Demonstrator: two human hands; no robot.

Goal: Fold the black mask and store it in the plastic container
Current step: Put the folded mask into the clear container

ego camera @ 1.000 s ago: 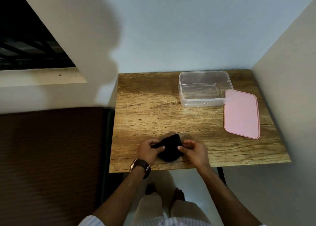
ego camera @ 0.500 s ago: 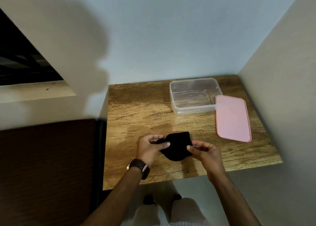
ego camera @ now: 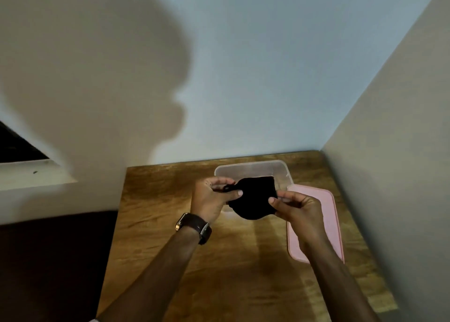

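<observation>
Both hands' fingers (ego camera: 237, 193) pinching black mask (ego camera: 255, 197) between them.

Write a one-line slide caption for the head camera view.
Left hand and right hand hold a folded black fabric mask above the clear plastic container on the wooden table.

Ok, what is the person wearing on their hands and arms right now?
Both hands are bare, with no gloves. The left hand has a wristwatch with a dark band and metal case. The right hand wears nothing visible. Both forearms are uncovered.
</observation>
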